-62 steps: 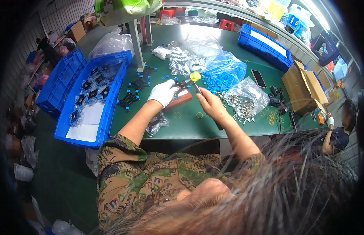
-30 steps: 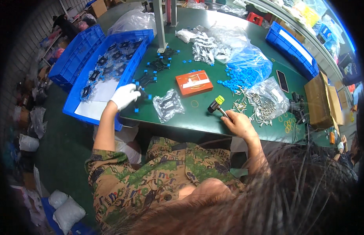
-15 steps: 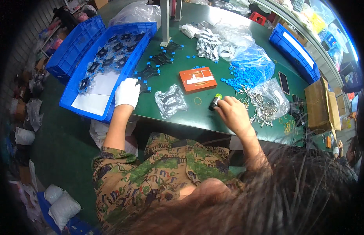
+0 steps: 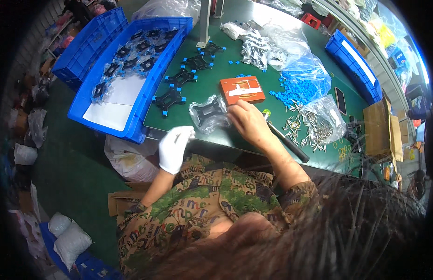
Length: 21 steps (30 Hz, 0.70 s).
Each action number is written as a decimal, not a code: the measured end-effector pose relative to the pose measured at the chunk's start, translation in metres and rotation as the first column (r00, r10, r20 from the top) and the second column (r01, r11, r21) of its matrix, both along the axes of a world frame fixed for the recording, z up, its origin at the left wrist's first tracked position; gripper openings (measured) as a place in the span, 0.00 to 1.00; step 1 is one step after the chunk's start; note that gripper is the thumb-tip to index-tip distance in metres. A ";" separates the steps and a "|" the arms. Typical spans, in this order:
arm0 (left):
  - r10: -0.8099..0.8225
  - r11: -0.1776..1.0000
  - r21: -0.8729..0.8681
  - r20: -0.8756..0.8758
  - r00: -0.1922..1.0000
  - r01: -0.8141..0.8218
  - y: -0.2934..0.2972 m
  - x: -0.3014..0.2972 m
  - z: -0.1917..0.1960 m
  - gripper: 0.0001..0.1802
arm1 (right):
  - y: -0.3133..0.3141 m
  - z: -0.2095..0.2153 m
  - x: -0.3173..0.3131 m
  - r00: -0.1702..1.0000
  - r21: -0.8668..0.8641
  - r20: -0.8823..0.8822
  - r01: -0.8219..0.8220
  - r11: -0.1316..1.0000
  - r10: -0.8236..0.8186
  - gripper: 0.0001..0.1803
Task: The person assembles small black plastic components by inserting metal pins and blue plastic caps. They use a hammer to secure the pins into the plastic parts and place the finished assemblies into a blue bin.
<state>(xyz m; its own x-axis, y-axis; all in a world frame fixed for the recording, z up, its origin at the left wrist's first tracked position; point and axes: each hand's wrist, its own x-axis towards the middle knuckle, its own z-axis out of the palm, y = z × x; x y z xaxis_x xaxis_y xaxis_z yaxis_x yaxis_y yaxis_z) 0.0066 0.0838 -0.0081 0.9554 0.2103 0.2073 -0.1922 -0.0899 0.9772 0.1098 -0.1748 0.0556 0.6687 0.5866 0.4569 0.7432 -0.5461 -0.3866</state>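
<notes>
My left hand, in a white glove, hangs just off the table's front edge. Its fingers are bunched together, and whatever they may hold is too small to make out. My bare right hand curls its fingers at the right edge of a clear plastic bag with a dark part inside; the thumb is hidden. Behind that hand lies a hammer with a green-tipped head and black handle, partly covered by the forearm. A row of black X-shaped brackets with blue corner pieces stretches along the table's left side.
A blue crate at left holds bagged brackets. An orange box lies mid-table. To the right are blue pieces, metal pins, rubber bands, a phone and a cardboard box. A metal post stands at the back.
My right hand has let go of the hammer and moved left to the plastic bag, which looks more bunched. My left hand has come away from the crate's edge, rightward and nearer to me.
</notes>
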 end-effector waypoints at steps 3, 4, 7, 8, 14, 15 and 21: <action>-0.336 0.757 -0.637 -0.195 0.921 0.141 -0.015 -0.016 -0.024 0.16 | 0.005 0.007 -0.004 0.982 0.169 -0.188 0.032 0.985 0.000 0.08; -0.580 0.407 -0.892 -0.085 0.810 0.197 -0.012 -0.008 -0.037 0.22 | 0.004 0.001 -0.002 0.960 0.216 -0.280 0.036 0.976 0.026 0.08; -0.724 0.122 -0.990 -0.040 0.689 0.071 -0.022 -0.007 -0.041 0.36 | -0.002 -0.005 -0.003 0.863 0.296 -0.470 -0.040 0.954 0.183 0.10; -0.734 0.101 -0.992 -0.022 0.679 0.076 -0.022 -0.005 -0.039 0.37 | -0.005 -0.006 -0.005 0.821 0.317 -0.517 -0.081 0.945 0.243 0.11; -0.755 0.208 -0.974 -0.217 0.619 -0.089 -0.038 0.003 -0.021 0.38 | -0.030 0.005 -0.040 0.715 0.191 -0.559 -0.383 0.904 0.421 0.08; -0.711 0.241 -0.970 -0.207 0.671 -0.044 -0.034 0.001 -0.070 0.28 | -0.027 0.012 -0.047 0.703 0.187 -0.557 -0.413 0.891 0.442 0.08; -0.576 0.474 -0.877 -0.239 0.782 0.081 -0.046 -0.007 -0.028 0.14 | -0.044 -0.020 -0.067 0.604 0.556 -0.701 0.130 0.821 0.379 0.12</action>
